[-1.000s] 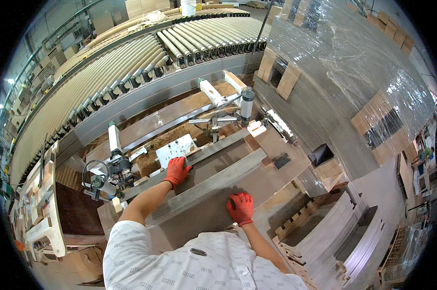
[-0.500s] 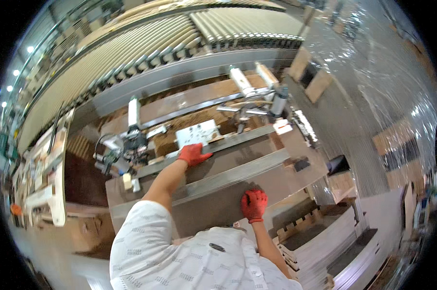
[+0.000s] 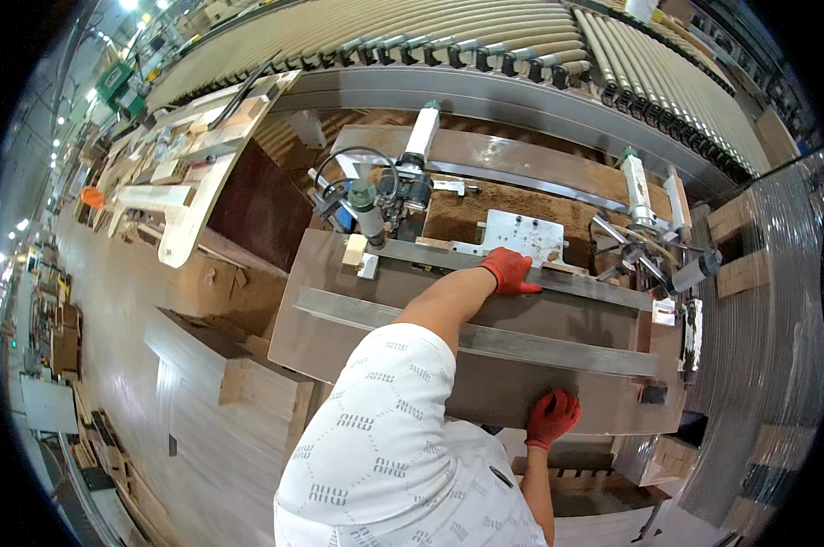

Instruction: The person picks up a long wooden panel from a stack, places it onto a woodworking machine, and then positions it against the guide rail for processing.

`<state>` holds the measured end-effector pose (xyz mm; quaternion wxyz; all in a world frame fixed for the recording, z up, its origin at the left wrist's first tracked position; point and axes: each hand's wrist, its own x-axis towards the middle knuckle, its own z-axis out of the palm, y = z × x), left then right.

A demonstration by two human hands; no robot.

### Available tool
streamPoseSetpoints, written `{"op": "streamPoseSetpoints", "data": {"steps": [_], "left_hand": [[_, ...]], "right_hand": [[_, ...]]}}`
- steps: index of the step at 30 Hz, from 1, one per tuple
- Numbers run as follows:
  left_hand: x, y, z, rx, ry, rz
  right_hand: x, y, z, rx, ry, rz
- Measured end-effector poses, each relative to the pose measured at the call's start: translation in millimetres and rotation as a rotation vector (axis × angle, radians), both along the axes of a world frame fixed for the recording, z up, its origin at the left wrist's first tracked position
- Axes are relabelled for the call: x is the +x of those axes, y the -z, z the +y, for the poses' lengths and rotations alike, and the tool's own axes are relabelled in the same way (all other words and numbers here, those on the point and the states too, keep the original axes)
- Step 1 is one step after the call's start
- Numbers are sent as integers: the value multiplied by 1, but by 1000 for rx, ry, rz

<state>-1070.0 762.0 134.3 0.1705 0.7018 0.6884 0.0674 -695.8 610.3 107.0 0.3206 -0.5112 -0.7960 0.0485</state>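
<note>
Both my hands wear red gloves. My left hand [image 3: 510,271] reaches across the brown work board [image 3: 384,273], its fingers closed over the far metal bar [image 3: 594,289] and its thumb pointing right. Just beyond it lies a light metal plate [image 3: 526,235] with several holes and brown dust on it. A second metal bar [image 3: 558,353] runs nearer to me, roughly parallel to the first. At the board's near edge rests my right hand [image 3: 553,417], its fingers curled; whether anything is inside them is hidden.
Clamp-like cylinder units stand left [image 3: 368,214] and right [image 3: 644,205] of the plate, amid sawdust [image 3: 466,214]. A roller conveyor [image 3: 485,36] runs behind. A cluttered wooden bench [image 3: 184,196] stands at left, and film-wrapped stacks [image 3: 749,337] at right. Pale panels [image 3: 202,392] lie lower left.
My view has swung left, so the board and machine sit further right in the picture. My left hand stays at the far bar and my right hand at the board's near edge.
</note>
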Motion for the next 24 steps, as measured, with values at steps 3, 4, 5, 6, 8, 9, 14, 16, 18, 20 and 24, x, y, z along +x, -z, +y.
{"op": "streamPoseSetpoints", "data": {"steps": [3,4,5,6,8,9,14,16,18,20,24], "left_hand": [[0,-2,2,-21,5,-6],[1,-3,2,-25,2,-8],[3,-4,0,-30,0,-10],[2,-4,0,-32,-6,-8],[1,-5,1,-42,-1,0],[2,-6,-1,-54,9,5],[3,-13,-4,-97,-5,0],[-1,-14,-2,-84,-6,7],[-1,-9,2,-53,-10,19],[0,-4,4,-42,1,23],[-10,14,8,-8,12,3]], "right_hand": [[3,3,1,-31,1,-9],[3,4,1,-38,10,-26],[5,4,0,-44,20,-43],[6,4,-1,-32,-4,2],[11,2,-2,-9,-49,90],[10,-1,-2,71,-72,112],[-28,-71,8,301,-243,170],[-48,-104,23,286,-387,123],[-74,-146,40,177,-548,16],[-104,-191,56,-36,-711,-153],[-142,-207,77,-175,-848,-410]]}}
